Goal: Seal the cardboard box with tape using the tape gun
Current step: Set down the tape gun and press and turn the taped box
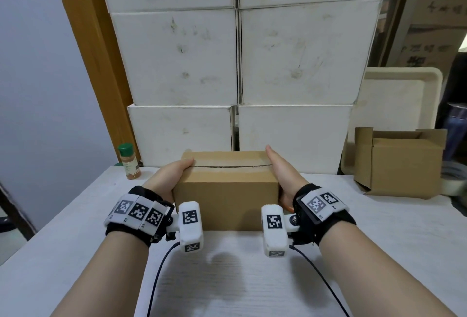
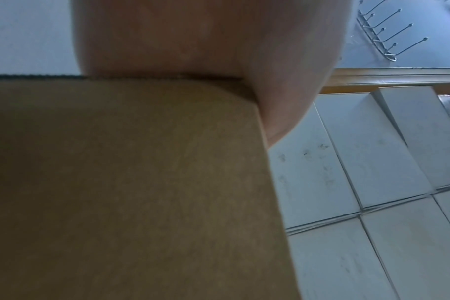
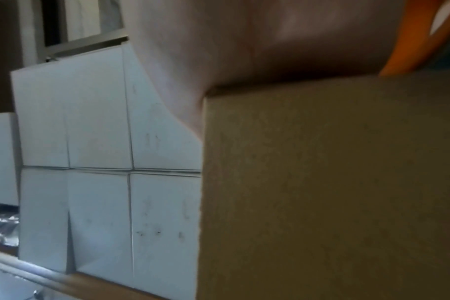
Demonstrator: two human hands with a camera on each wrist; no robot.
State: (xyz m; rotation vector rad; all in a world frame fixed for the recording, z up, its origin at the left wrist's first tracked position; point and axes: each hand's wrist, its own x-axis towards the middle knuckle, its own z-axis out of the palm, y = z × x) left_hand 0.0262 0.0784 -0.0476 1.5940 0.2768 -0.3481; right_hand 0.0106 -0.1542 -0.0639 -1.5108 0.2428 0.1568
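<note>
2 hands bracketed the cardboard box (image 1: 227, 190), set on the white table (image 1: 252, 278) with its long axis and top seam (image 1: 231, 166) running left to right. Our left hand (image 1: 171, 175) clasped the left end, thumb hooked over the top; our right hand (image 1: 283, 175) pressed flat, fingers straight, on the right end. Both touched it, neither nearer.

The head view is evenly lit and sharp, with soft shadows on the desk (image 1: 227, 278) and straight edges bowing toward the corners. Both wrist views are dim, bluish and blurred, probably too close to focus.
</note>
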